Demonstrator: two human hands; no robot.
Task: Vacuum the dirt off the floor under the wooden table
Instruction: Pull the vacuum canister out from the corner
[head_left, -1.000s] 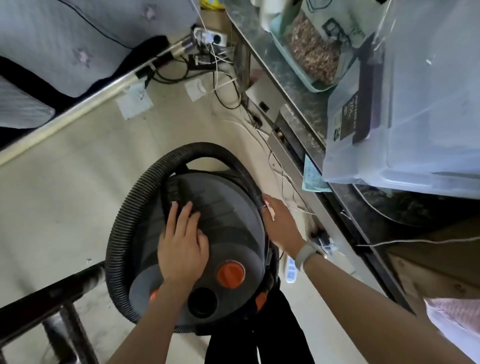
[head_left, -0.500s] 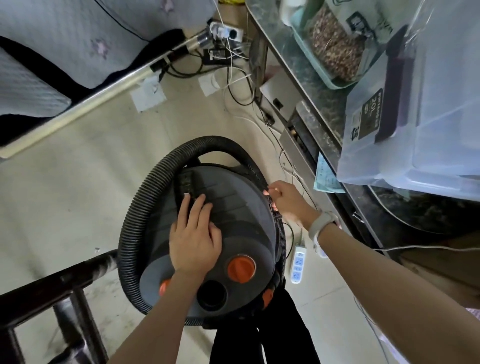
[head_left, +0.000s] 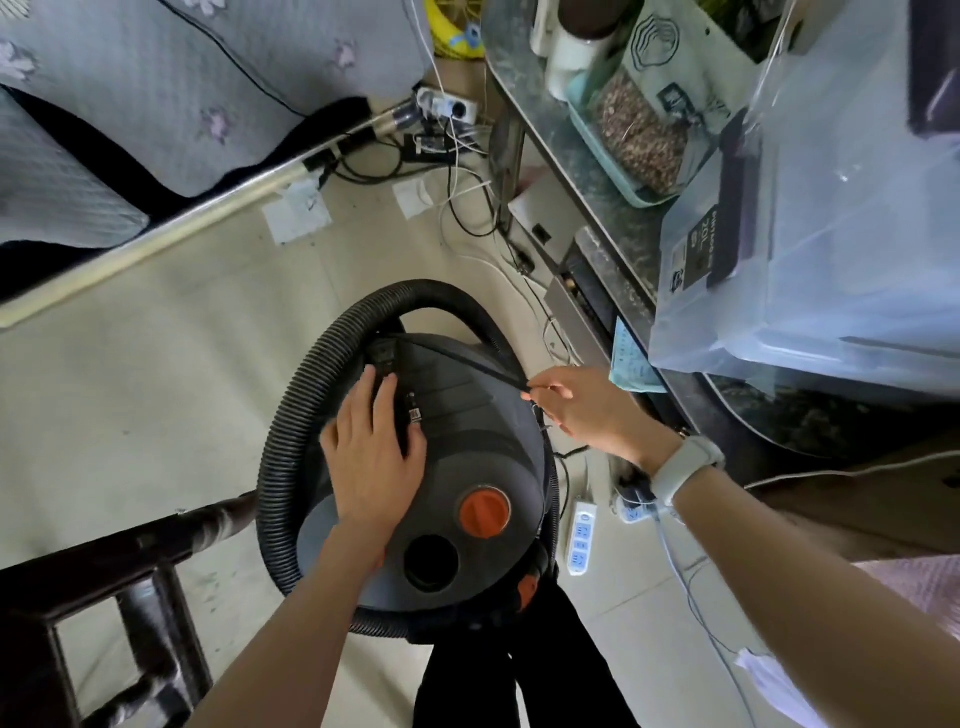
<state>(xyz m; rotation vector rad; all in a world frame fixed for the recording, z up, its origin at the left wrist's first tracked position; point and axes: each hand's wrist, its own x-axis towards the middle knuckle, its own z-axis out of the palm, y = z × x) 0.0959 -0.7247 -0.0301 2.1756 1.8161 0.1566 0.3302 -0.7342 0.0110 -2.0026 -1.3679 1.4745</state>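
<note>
Head view, looking down: a grey drum vacuum (head_left: 457, 447) is seen standing on the pale floor (head_left: 130, 395), between a dark wooden frame (head_left: 104, 577) at the lower left and a stone-topped bench (head_left: 613, 208) on the right. A black ribbed hose (head_left: 291, 415) is wrapped around the vacuum's lid, arching over its far side. An orange knob (head_left: 484, 510) and a round dark port (head_left: 431, 562) are set in the near part of the lid.

The left hand (head_left: 371, 457) is laid flat on the lid, palm down, its fingers (head_left: 382, 395) straight and close together, reaching toward a black switch block (head_left: 385, 356); nothing is gripped by it. The right hand (head_left: 587, 410), with a white watch (head_left: 683, 467) worn at the wrist, is held at the lid's right edge, where a thin black cord (head_left: 483, 369) lying across the lid is pinched between thumb and forefinger.

A white power strip (head_left: 582, 535) is seen on the floor just beside the vacuum on its right, with thin white cables nearby. On the bench a clear plastic storage box (head_left: 831, 234) and a pale green tub of brown grain (head_left: 639, 135) are carried. A quilted grey cover (head_left: 208, 78) is spread at the upper left, and tangled cables (head_left: 447, 150) lie on the floor at the far end. Black trouser legs (head_left: 519, 670) are visible below the vacuum.
</note>
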